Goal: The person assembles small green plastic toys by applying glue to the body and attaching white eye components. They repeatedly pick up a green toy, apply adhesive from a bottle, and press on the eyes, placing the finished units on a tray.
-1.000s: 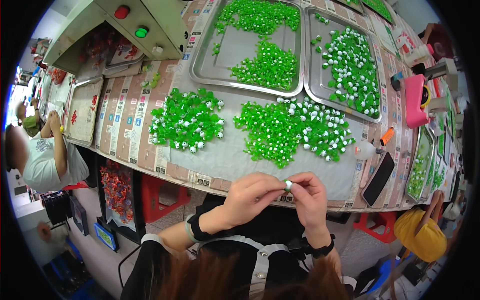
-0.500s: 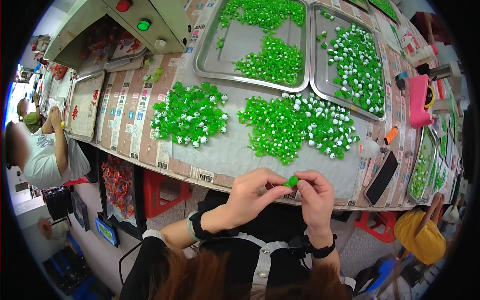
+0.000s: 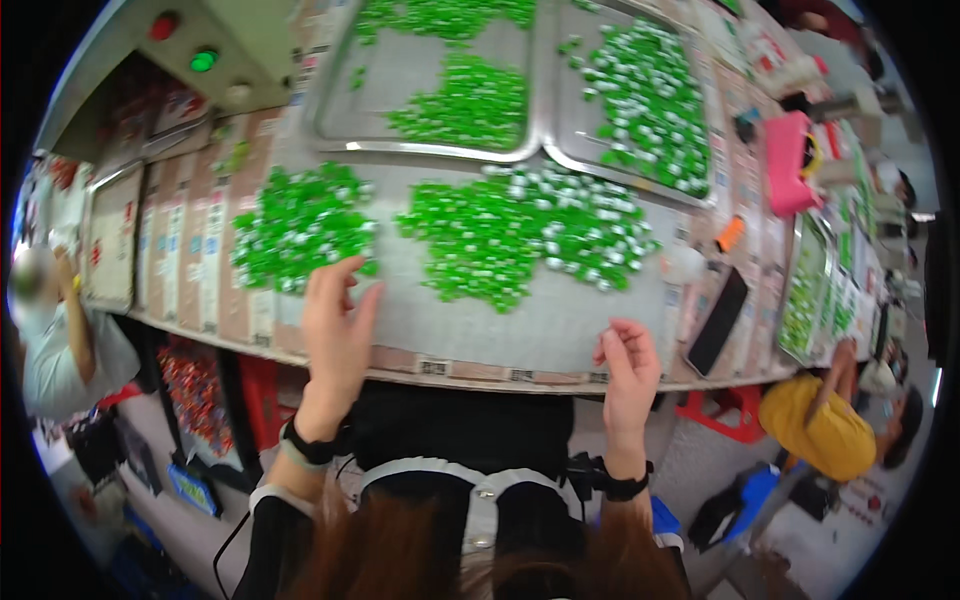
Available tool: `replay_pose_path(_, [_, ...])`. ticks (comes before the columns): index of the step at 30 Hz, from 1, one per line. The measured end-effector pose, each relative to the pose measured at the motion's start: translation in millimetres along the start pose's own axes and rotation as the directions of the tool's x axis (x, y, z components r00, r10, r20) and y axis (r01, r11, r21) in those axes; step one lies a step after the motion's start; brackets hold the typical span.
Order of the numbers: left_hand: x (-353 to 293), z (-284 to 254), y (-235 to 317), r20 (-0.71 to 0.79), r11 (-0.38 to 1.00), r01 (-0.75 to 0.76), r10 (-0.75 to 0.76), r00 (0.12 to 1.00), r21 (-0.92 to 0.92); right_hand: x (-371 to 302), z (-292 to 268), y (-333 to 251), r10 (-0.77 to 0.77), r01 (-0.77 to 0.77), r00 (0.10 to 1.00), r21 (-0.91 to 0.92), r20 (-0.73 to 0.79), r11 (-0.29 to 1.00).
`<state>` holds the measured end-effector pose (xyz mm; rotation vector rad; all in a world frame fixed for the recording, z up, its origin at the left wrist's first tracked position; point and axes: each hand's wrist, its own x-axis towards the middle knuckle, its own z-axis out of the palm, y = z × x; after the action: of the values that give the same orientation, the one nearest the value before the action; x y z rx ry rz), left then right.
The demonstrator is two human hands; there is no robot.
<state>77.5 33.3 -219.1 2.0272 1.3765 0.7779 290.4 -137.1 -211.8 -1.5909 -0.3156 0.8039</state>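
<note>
My left hand (image 3: 340, 330) reaches to the near edge of the left pile of small green pieces with white, black-dotted balls (image 3: 305, 225). Its fingers and thumb are apart, and nothing shows between them. My right hand (image 3: 628, 375) hovers over the table's front edge with its fingers curled toward the thumb; whether a small piece is hidden there, blur keeps me from seeing. Between the hands and farther back lies a pile of small green pieces with white dots (image 3: 475, 240). Touching its right side is a pile of white balls with green parts (image 3: 600, 235).
Two metal trays of similar pieces stand behind the piles, a left tray (image 3: 330, 140) and a right tray (image 3: 570, 150). To the right lie a black phone (image 3: 718, 320), a small clear bottle (image 3: 682, 264) and an orange tool (image 3: 731, 234). Co-workers sit at both sides.
My hands have come apart. The left moved left to the left pile, while the right stayed near the front edge. The green piece held between them is no longer visible there. The view shifted.
</note>
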Motion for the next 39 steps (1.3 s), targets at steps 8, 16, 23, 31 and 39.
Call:
replay_pose_path(8, [-15,18,18,0.135,0.973,-0.017,0.050,0.990,-0.230,75,-54,-11,-0.482,0.387,0.836,-0.341,-0.263,0.857])
replay_pose_path(16, [-25,15,18,0.193,0.967,-0.020,0.071,0.979,-0.255,77,-38,-13,-0.341,0.271,0.916,-0.301,-0.211,0.915])
replay_pose_path(23, [-20,29,23,0.125,0.987,-0.163,0.163,0.979,-0.006,14,4,-9,-0.154,0.159,0.987,0.139,-0.049,0.977])
replay_pose_path(31, [-12,35,26,0.134,0.970,-0.241,0.242,0.961,-0.025,-11,37,-7,0.026,-0.041,0.993,0.139,0.114,0.989])
replay_pose_path(39, [-21,5,39,0.642,0.269,0.638,-0.085,0.762,-0.721,-21,46,-8,0.053,-0.120,0.964,0.246,0.262,0.962])
